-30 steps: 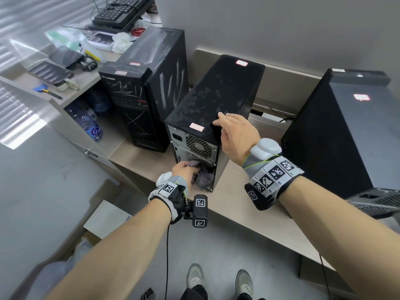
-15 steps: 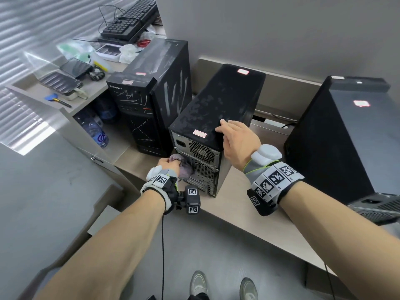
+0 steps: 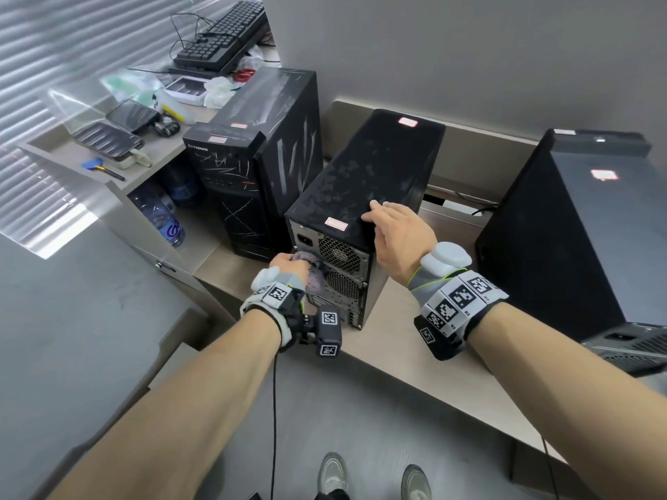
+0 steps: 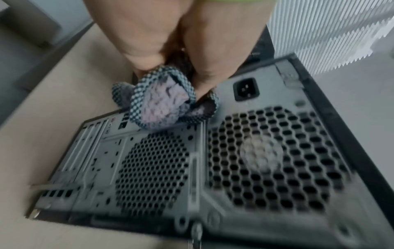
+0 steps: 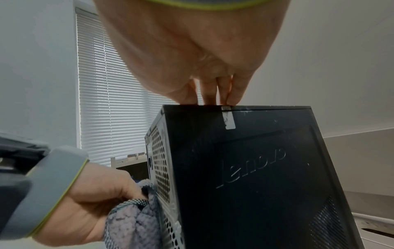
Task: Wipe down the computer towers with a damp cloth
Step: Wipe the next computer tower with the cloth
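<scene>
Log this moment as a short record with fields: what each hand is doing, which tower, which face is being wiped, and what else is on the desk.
left hand: grips the cloth against the tower's rear panel
right hand: fingers rest on the top edge, steadying it
tower being wiped: middle tower, rear facing the person
contact area: beside the power socket, above the fan grilles
neighbours: scratched tower to the left, a third tower to the right
also there: keyboard behind
</scene>
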Motion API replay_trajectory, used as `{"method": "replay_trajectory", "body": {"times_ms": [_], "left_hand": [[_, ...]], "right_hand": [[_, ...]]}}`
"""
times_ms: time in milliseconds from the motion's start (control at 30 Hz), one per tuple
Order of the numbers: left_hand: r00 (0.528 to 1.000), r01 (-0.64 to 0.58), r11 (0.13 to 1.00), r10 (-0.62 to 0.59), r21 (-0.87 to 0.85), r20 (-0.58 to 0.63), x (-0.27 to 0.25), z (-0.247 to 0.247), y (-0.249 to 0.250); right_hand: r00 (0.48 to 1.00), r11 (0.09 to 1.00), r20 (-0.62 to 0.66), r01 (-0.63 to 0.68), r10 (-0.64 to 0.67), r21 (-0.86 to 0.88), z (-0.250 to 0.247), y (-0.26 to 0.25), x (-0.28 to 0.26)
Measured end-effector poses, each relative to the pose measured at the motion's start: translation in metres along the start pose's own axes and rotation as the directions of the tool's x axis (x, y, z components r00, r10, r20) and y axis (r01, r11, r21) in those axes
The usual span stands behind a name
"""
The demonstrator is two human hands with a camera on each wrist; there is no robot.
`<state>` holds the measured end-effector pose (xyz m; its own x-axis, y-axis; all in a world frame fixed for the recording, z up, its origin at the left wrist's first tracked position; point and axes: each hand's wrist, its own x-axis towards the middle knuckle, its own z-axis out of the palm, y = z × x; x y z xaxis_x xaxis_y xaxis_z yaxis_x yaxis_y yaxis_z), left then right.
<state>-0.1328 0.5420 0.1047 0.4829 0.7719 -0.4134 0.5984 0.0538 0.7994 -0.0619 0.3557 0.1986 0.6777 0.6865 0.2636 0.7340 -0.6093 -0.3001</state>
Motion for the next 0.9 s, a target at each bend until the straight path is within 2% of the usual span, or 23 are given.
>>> {"method": "replay_trajectory", "body": {"times_ms": [67,133,233,367,533,667,833,900], "left_hand": [[0.992,0.006,1.000,-0.008,0.017,0.126,-0.015,0.012,-0.001],[0.981,0.019,0.999,-0.025,0.033,0.194,-0.025,0.023,-0.007],[0.980,0.029,0.999,-0.024,-0.022,0.196,-0.020,0.017,-0.013],[0.996,0.039,0.996,-0.032,-0.081,0.080,0.004,-0.016,-0.002],[0.976,0.046,0.997,-0.058,0.059,0.210,-0.027,0.014,0.005],[0.933,0.118,0.993,-0.114,0.010,0.341,-0.046,0.028,0.003],[0.959,0.102,0.994,-0.106,0.032,0.263,-0.026,0.010,0.000],[0.946,0.089,0.995,-0.095,0.035,0.310,-0.037,0.016,0.005]], "right_hand": [[1.000,1.000,-0.007,0.000,0.000,0.004,0.001,-0.001,0.000],[1.000,1.000,-0.009,0.002,-0.002,0.009,0.003,-0.002,0.001],[1.000,1.000,0.003,-0.004,0.004,0.011,0.002,-0.001,0.001],[0.999,0.999,0.006,-0.038,0.038,0.016,0.003,-0.002,0.001],[0.999,0.999,0.016,-0.032,0.032,0.009,0.004,-0.002,0.001],[1.000,1.000,0.021,-0.019,0.019,-0.004,0.000,-0.003,0.000],[0.999,1.000,0.026,-0.028,0.028,-0.008,0.001,-0.003,0.001],[1.000,0.999,-0.006,-0.030,0.030,0.009,0.002,-0.004,0.001]]}}
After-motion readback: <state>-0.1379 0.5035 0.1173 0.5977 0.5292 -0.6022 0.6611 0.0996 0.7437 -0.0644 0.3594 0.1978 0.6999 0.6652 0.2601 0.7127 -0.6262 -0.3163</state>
